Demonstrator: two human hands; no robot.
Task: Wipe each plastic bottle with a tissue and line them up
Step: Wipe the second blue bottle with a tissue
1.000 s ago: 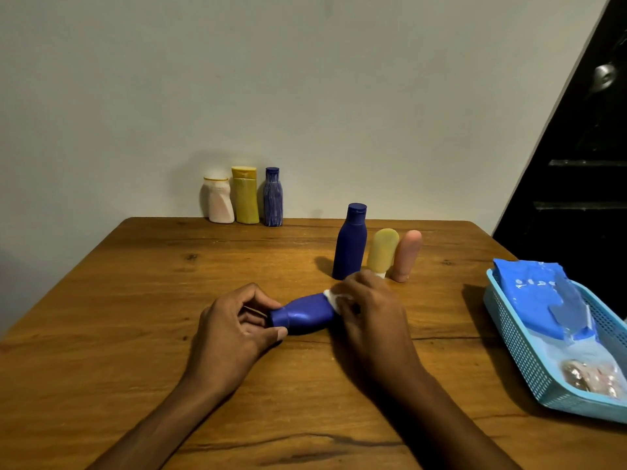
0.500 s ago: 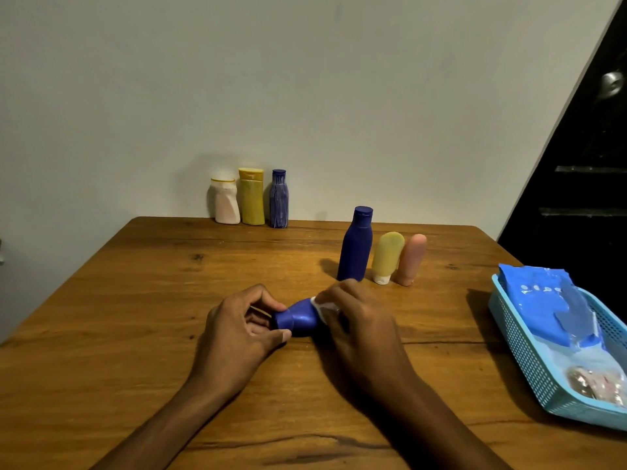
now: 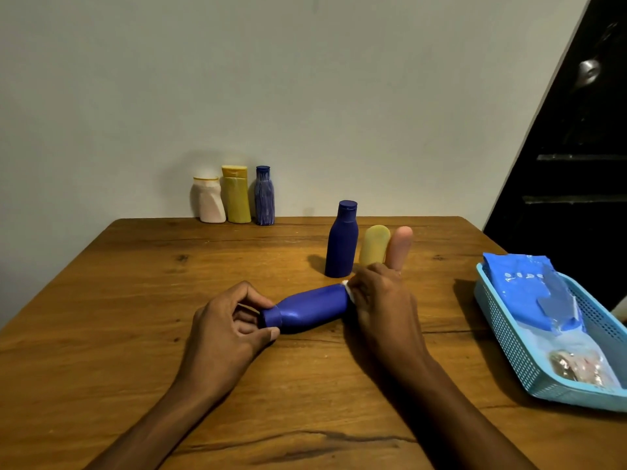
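While lying sideways (cap leftward), bottle (image 3: 310,308) spans 2 hands

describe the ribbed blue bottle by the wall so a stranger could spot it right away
Look along the far edge of the wooden table, against the wall, where three bottles stand in a row. The ribbed blue bottle is the rightmost, next to the yellow bottle, with the white bottle on the far side. It alone has vertical ridges; the other blue bottles are smooth.
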